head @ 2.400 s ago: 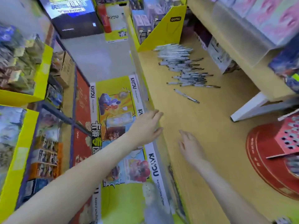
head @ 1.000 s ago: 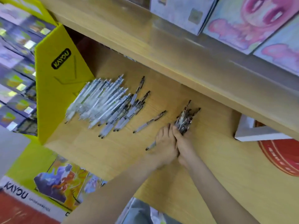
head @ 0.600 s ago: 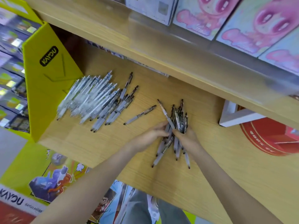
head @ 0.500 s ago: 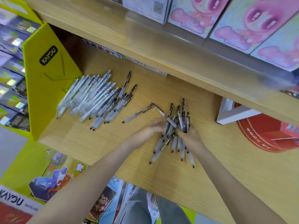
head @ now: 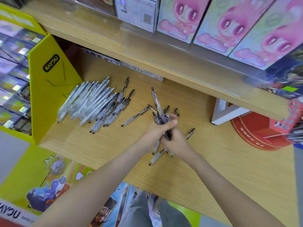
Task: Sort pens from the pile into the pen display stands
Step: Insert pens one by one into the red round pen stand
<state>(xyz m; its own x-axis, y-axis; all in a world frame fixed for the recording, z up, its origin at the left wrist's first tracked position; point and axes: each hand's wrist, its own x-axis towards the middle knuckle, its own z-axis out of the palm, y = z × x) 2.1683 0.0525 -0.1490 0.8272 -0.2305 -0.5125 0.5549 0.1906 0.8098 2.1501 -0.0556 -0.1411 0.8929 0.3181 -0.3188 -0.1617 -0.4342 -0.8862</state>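
On the wooden shelf [head: 98, 145], right in front of the person, both hands are wrapped round one bunch of pens. The left hand [head: 155, 131] curls over the upper part and the right hand [head: 176, 142] grips lower down. The bunch of pens [head: 157, 102] fans out above and below the fists, held at a slant with its lower tips close to the wood.

To their left the main pile [head: 91, 102] lies by the yellow divider [head: 49, 92], dozens strong. One loose pen [head: 135, 116] lies between pile and hands, and another pen [head: 190, 133] just beside the right hand. Off to the right, partly under the upper shelf, sits a red display stand [head: 255, 135]. Its top is too blurred for me to say whether any pens are in it.

I judge the sorting to be at an early stage: one handful gathered, none of it placed, and most of the pile waiting.
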